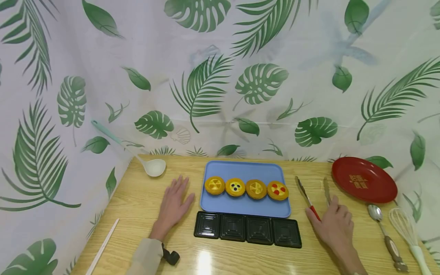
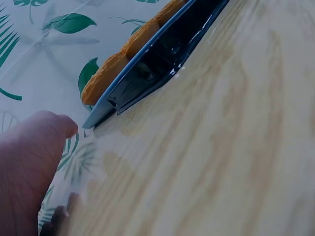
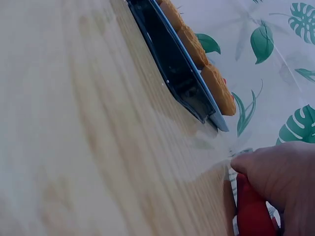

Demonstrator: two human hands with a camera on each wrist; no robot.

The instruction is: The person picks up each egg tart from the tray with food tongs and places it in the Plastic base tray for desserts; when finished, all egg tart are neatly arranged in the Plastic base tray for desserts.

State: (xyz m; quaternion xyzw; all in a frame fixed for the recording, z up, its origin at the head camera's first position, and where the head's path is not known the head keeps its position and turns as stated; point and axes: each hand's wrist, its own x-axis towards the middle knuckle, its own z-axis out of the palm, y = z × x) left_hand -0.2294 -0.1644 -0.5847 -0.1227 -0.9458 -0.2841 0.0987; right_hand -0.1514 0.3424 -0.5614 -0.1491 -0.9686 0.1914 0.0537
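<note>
My left hand (image 1: 173, 206) rests on the table left of the blue tray (image 1: 240, 209), its fingers extended and holding nothing. In the left wrist view its thumb (image 2: 54, 125) points toward the tray's corner. On the tray several egg tarts (image 1: 235, 187) with different toppings stand in a row. My right hand (image 1: 335, 223) grips a pair of tongs (image 1: 304, 193) right of the tray, thumb along one red handle (image 3: 252, 211) and fingers at the other arm. The tongs' two arms are spread apart, tips pointing away from me, with nothing between them.
In front of the tray lies a row of black square molds (image 1: 233, 227). A ladle (image 1: 154, 167) leans at the back left; a white stick (image 1: 103, 244) lies at left. On the right are a red oval plate (image 1: 378, 183), a spoon (image 1: 386, 236) and a whisk (image 1: 409, 233).
</note>
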